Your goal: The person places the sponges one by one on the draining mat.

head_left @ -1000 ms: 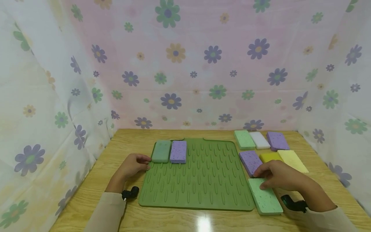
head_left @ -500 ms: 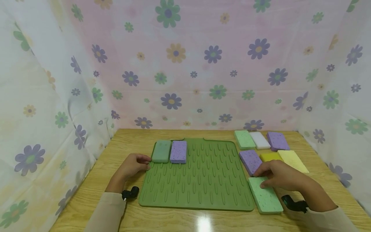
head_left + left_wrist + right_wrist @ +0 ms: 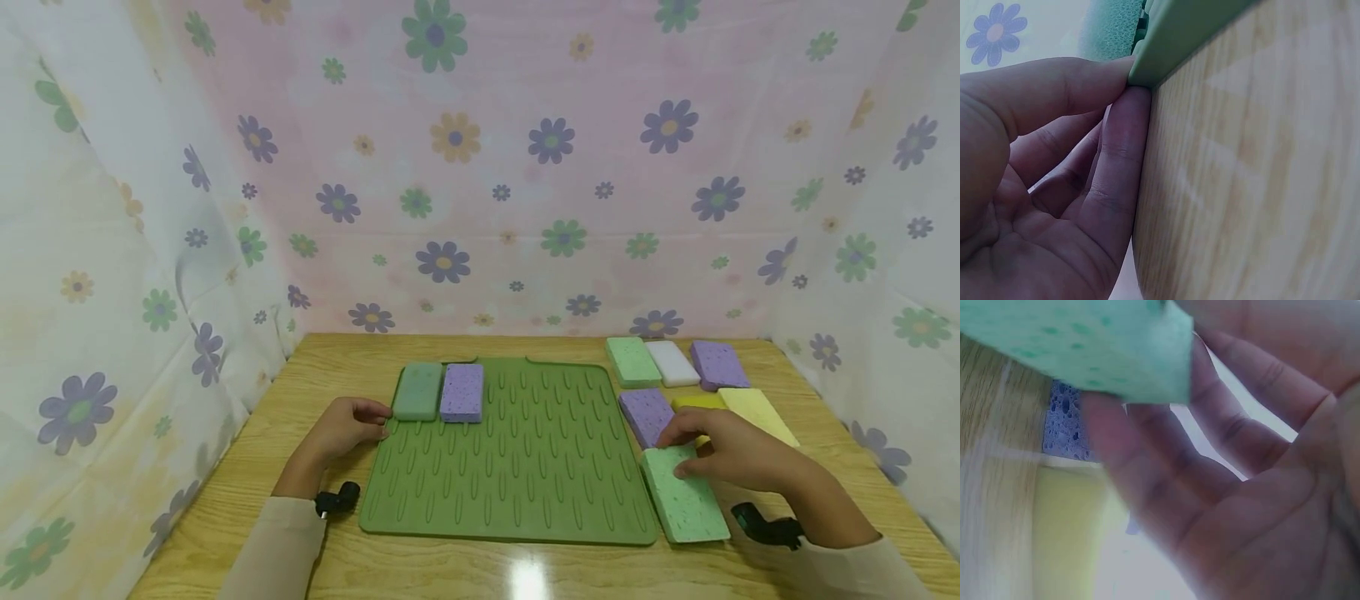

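Observation:
My right hand (image 3: 738, 454) pinches a light green sponge (image 3: 688, 504) at its far end, thumb on the near side and fingers on the far edge. In the right wrist view the sponge (image 3: 1085, 344) stands clear of the wood, its far end raised. At the left, my left hand (image 3: 345, 433) pinches the edge of a green ridged mat (image 3: 517, 500); in the left wrist view, thumb and forefinger meet at the mat's rim (image 3: 1179, 37). On the mat's far left corner lie a grey-green sponge (image 3: 417, 392) and a speckled purple sponge (image 3: 462, 393), side by side.
Right of the mat lie a purple sponge (image 3: 645, 414), a dark yellow one (image 3: 697, 402), partly hidden by my hand, and a pale yellow one (image 3: 759, 415). Behind are green (image 3: 632, 362), white (image 3: 672, 362) and purple (image 3: 718, 364) sponges. Flowered cloth (image 3: 510, 208) encloses the table.
The light green sponge has risen a little off the table and shifted slightly away from me in my right hand. My left hand and the mat have stayed put.

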`<state>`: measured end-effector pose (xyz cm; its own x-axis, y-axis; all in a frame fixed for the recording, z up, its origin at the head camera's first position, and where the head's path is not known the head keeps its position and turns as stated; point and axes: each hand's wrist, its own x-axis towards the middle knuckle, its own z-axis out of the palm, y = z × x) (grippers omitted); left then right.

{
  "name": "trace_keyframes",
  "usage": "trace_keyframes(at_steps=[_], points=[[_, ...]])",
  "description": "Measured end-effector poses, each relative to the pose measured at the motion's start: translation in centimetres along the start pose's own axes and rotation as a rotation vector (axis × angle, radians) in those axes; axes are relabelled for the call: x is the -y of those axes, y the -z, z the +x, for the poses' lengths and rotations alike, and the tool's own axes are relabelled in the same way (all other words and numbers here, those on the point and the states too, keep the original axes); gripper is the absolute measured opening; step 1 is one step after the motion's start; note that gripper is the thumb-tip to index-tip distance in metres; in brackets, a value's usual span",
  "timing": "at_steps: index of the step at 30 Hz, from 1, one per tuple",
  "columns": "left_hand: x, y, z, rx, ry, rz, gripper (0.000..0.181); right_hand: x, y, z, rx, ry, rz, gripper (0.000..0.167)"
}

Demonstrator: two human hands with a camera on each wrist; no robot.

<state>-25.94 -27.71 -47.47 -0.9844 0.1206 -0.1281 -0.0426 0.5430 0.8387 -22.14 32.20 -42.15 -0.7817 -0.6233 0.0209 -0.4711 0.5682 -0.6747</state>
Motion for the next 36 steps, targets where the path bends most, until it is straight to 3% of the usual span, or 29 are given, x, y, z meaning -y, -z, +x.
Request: trace_keyframes(at_steps=[9, 15, 19, 24, 28, 32, 36], points=[[0.0, 0.1, 0.0, 0.004, -0.002, -0.004, 0.028, 0.6, -0.8, 0.7, -0.201, 0.123, -0.083, 0.028], [0.0, 0.0, -0.1, 0.006, 0.002, -0.008, 0.028, 1.1, -1.1, 1.0, -0.231, 0.113, -0.039, 0.022], [0.0, 0.0, 0.0, 0.009, 0.001, -0.007, 0.028, 1.0, -1.2, 0.9, -0.183, 0.079, -0.02, 0.025], [0.0, 0.0, 0.0, 0.005, 0.005, -0.009, 0.029, 1.3, -0.8, 0.4, -0.053, 0.021, 0.009, 0.065], [0.0, 0.0, 0.1, 0.002, 0.011, -0.013, 0.029, 1.8, -0.7, -0.2, -0.006, 0.026, -0.062, 0.092], [0.1, 0.0, 0.1, 0.004, 0.009, -0.019, 0.029, 2.5, -0.7, -0.4, 0.031, 0.006, -0.119, 0.099], [0.3, 0.0, 0.1, 0.004, 0.002, -0.027, 0.029, 3.0, -0.9, -0.3, 0.077, -0.039, -0.11, 0.104]])
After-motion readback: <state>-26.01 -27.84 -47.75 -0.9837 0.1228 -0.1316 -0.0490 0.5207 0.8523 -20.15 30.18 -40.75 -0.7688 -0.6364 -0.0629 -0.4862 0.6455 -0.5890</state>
